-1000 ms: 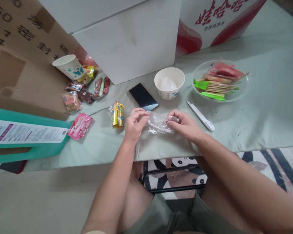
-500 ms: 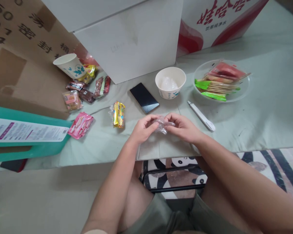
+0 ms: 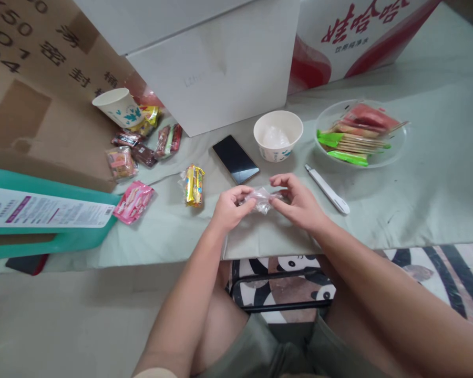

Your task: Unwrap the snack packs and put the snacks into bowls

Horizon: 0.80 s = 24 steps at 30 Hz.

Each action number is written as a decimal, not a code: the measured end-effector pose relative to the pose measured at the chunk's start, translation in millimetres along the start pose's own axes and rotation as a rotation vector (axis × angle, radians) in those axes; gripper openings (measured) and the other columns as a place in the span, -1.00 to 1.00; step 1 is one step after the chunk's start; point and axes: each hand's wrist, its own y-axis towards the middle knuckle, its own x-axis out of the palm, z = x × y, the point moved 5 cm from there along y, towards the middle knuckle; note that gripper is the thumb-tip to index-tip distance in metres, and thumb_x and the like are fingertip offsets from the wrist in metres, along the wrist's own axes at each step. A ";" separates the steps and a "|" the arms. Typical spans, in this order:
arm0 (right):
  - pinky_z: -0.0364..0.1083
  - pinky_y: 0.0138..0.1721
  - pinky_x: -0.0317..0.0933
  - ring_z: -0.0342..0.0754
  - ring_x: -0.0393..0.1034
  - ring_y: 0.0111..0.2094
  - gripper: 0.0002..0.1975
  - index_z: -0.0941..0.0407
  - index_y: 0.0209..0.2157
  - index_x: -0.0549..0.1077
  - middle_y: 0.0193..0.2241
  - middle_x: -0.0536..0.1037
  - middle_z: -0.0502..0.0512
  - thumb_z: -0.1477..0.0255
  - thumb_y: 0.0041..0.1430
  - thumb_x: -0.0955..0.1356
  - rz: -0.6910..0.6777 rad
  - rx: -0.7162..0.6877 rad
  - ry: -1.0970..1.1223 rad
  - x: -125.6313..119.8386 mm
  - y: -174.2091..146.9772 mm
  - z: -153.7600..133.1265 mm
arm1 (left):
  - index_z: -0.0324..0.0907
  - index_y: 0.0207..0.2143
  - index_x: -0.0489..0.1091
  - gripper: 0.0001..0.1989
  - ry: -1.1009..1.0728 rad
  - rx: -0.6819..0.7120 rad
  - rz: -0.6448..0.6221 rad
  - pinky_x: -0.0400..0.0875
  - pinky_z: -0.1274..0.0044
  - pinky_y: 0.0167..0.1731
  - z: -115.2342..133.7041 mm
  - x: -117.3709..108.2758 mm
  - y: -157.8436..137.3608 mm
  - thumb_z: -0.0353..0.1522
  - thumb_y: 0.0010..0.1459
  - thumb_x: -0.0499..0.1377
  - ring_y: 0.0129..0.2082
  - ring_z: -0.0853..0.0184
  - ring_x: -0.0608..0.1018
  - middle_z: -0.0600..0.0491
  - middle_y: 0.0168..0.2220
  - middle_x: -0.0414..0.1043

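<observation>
A crumpled piece of clear plastic film (image 3: 263,199) is stretched between my two hands, just above the table's front part. My left hand (image 3: 232,207) pinches its left side between thumb and fingers. On the other side, my right hand (image 3: 299,202) has its thumb against the film and its index finger lifted off; the remaining fingers, partly hidden, appear to keep the film's edge. Behind the hands stands a white paper bowl (image 3: 278,149) with crumpled clear plastic (image 3: 276,136) inside. A black phone (image 3: 235,158) lies left of the bowl, and a white utility knife (image 3: 327,189) lies to the right.
A clear plastic plate (image 3: 396,152) at right carries packaged snacks. Left of my hands lie a yellow snack pack (image 3: 194,185) and a pink pack (image 3: 134,202). Several wrapped snacks surround a tipped paper cup (image 3: 120,107). A white box (image 3: 228,73) and a cardboard box (image 3: 35,115) stand behind.
My right index finger has lifted away from the thumb, and the film between the hands is spread slightly wider. My left hand keeps its pinch. The view has shifted slightly.
</observation>
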 end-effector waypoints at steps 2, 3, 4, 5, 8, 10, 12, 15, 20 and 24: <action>0.01 0.01 0.29 0.04 0.41 0.04 -0.58 0.03 -0.11 0.38 0.01 0.51 0.16 0.34 -0.02 0.48 0.001 0.013 -0.012 -0.8 1.2 0.9 | -0.22 -0.30 0.55 -0.66 -0.060 -0.025 -0.046 0.36 0.58 -0.45 -0.1 2.2 -1.3 -0.21 -0.11 0.45 -0.51 0.43 0.49 0.06 -0.43 0.58; 0.00 -0.04 0.30 0.02 0.44 -0.04 -0.59 0.04 -0.11 0.38 -0.06 0.53 0.14 0.33 -0.02 0.47 -0.044 0.033 0.009 1.2 1.5 1.2 | -0.22 -0.30 0.55 -0.65 -0.088 -0.030 -0.064 0.35 0.59 -0.46 0.0 3.2 -1.8 -0.20 -0.11 0.45 -0.52 0.45 0.47 0.07 -0.45 0.57; -0.02 -0.12 0.31 -0.02 0.45 -0.15 -0.64 0.05 -0.15 0.39 -0.16 0.55 0.11 0.31 -0.01 0.46 -0.094 0.059 0.031 3.6 1.4 1.2 | -0.22 -0.30 0.55 -0.63 -0.112 -0.033 -0.072 0.33 0.60 -0.47 0.1 3.7 -2.0 -0.19 -0.11 0.46 -0.52 0.46 0.46 0.08 -0.45 0.55; -0.06 -0.23 0.29 -0.06 0.42 -0.27 -0.71 0.06 -0.21 0.39 -0.27 0.54 0.06 0.30 0.01 0.44 -0.130 0.087 0.040 5.4 0.9 1.0 | -0.22 -0.29 0.55 -0.62 -0.131 -0.037 -0.075 0.33 0.61 -0.48 0.2 4.1 -1.9 -0.17 -0.11 0.46 -0.52 0.47 0.46 0.08 -0.44 0.55; -0.12 -0.43 0.12 -0.16 0.23 -0.48 -0.80 0.08 -0.38 0.35 -0.48 0.39 -0.05 0.30 0.03 0.42 -0.094 0.147 -0.005 4.1 0.3 -1.2 | -0.21 -0.26 0.53 -0.55 -0.158 -0.070 -0.074 0.37 0.60 -0.45 -0.9 5.6 -0.3 -0.15 -0.15 0.48 -0.49 0.45 0.49 0.05 -0.39 0.58; -0.14 -0.45 0.09 -0.18 0.19 -0.50 -0.77 0.07 -0.39 0.30 -0.50 0.35 -0.08 0.30 0.01 0.42 -0.025 0.157 0.005 1.9 0.7 -2.9 | -0.22 -0.27 0.51 -0.56 -0.142 -0.082 -0.073 0.41 0.59 -0.41 -1.0 6.6 0.9 -0.18 -0.16 0.50 -0.47 0.44 0.51 0.05 -0.38 0.58; -0.14 -0.43 0.13 -0.16 0.25 -0.47 -0.71 0.05 -0.32 0.28 -0.44 0.40 -0.07 0.30 -0.03 0.43 -0.001 0.151 0.073 3.0 1.5 -4.0 | -0.22 -0.30 0.49 -0.59 -0.126 -0.064 -0.056 0.43 0.59 -0.39 0.5 6.1 1.8 -0.19 -0.13 0.49 -0.47 0.44 0.52 0.06 -0.40 0.57; -0.12 -0.39 0.18 -0.14 0.30 -0.43 -0.67 0.05 -0.25 0.30 -0.38 0.44 -0.05 0.30 -0.04 0.43 -0.082 0.139 0.091 10.4 2.2 -4.7 | -0.19 -0.31 0.45 -0.62 -0.153 -0.027 -0.018 0.40 0.62 -0.44 4.1 4.0 1.5 -0.18 -0.09 0.46 -0.52 0.48 0.48 0.12 -0.45 0.53; -0.12 -0.41 0.07 -0.15 0.20 -0.48 -0.84 0.07 -0.37 0.34 -0.51 0.36 -0.07 0.31 -0.01 0.35 -0.025 0.090 -0.092 6.6 4.1 -9.1 | -0.16 -0.26 0.39 -0.59 -0.083 -0.142 -0.087 0.39 0.62 -0.56 3.9 11.2 0.6 -0.20 -0.10 0.44 -0.57 0.42 0.54 0.16 -0.51 0.50; -0.10 -0.41 0.04 -0.13 0.17 -0.47 -0.88 0.06 -0.41 0.32 -0.51 0.32 -0.06 0.36 -0.04 0.32 0.104 0.028 -0.130 -3.1 7.4 -16.3 | -0.16 -0.24 0.38 -0.58 -0.104 -0.163 -0.083 0.41 0.62 -0.57 5.6 17.6 7.0 -0.18 -0.08 0.43 -0.55 0.38 0.59 0.12 -0.48 0.53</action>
